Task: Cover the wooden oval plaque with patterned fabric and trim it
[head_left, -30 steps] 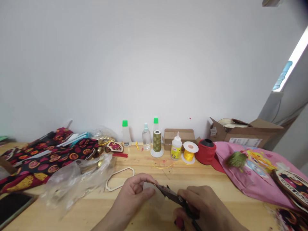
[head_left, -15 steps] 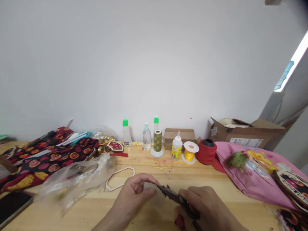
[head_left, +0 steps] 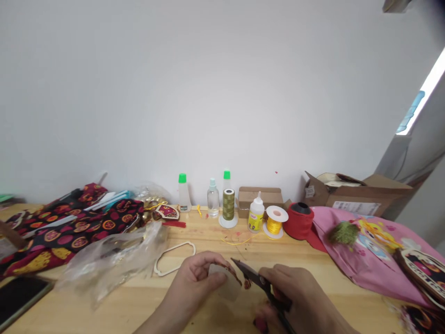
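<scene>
Between the thumb and fingers of my left hand [head_left: 198,278] is a pale, translucent-looking piece [head_left: 225,284] with dark patterned fabric along its edge. My right hand [head_left: 295,294] grips black-handled scissors [head_left: 252,272], their blades pointing up and left, just to the right of the piece. A small curled dark red fabric scrap [head_left: 247,282] shows beside the blades; I cannot tell whether it is still attached. Another dark red bit [head_left: 260,324] lies below my right hand. Left of my hands, a thin pale outline frame [head_left: 162,256] rests on the table.
Along the wall stand a green thread cone [head_left: 228,204], a glue bottle [head_left: 256,215], a yellow cord spool [head_left: 274,226] and a red roll [head_left: 299,222]. Patterned fabric [head_left: 86,227], a plastic bag [head_left: 107,255] and a phone [head_left: 24,299] lie left; a pink bag [head_left: 351,264] lies right.
The scissors have drawn away from the piece's edge, their tip now pointing higher. A curled scrap has come into view by the blades. My left hand holds nearly the same place.
</scene>
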`<action>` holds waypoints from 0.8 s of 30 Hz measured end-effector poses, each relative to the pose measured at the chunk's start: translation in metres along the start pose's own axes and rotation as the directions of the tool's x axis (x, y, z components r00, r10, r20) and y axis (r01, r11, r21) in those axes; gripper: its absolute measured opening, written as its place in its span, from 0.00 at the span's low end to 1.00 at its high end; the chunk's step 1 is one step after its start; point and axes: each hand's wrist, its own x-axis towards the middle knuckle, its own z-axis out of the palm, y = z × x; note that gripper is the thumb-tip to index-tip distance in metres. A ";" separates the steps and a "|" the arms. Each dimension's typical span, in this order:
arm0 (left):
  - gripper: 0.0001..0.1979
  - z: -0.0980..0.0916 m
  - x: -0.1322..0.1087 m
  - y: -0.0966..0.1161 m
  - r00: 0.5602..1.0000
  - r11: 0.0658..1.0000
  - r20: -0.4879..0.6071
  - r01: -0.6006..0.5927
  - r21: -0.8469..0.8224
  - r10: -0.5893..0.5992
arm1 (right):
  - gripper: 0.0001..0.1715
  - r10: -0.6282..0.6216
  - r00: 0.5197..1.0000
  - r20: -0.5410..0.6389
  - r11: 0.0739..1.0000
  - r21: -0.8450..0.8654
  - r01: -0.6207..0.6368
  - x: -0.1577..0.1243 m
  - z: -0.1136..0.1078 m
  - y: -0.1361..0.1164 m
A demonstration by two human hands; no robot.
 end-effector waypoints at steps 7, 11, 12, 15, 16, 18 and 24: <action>0.03 -0.001 0.000 0.001 1.000 0.999 0.011 0.011 0.033 -0.011 | 0.10 0.155 0.972 0.180 0.917 0.339 -0.209 0.002 -0.010 -0.004; 0.03 0.000 -0.001 0.003 0.999 0.999 -0.037 0.010 0.035 -0.009 | 0.17 0.139 0.963 0.231 0.802 0.544 -0.247 0.001 -0.003 0.001; 0.03 0.000 -0.001 0.003 0.999 0.999 -0.047 0.018 0.032 -0.016 | 0.19 0.135 0.966 0.219 0.770 0.591 -0.241 0.001 -0.001 0.003; 0.05 -0.002 -0.001 0.002 0.999 0.998 -0.012 0.045 -0.041 -0.045 | 0.26 0.108 0.976 0.189 0.676 0.706 -0.212 0.001 0.006 0.008; 0.06 -0.003 -0.001 0.002 0.999 0.996 0.007 0.045 -0.083 -0.045 | 0.27 0.093 0.978 0.188 0.653 0.730 -0.202 0.000 0.009 0.010; 0.09 -0.004 0.000 0.000 0.999 0.990 0.023 0.034 -0.137 -0.031 | 0.30 0.072 0.980 0.187 0.632 0.751 -0.190 -0.002 0.013 0.012; 0.09 -0.003 0.002 -0.005 0.998 0.999 -0.062 0.035 0.024 -0.033 | 0.18 0.106 0.990 0.097 0.835 0.532 -0.142 -0.004 0.004 0.004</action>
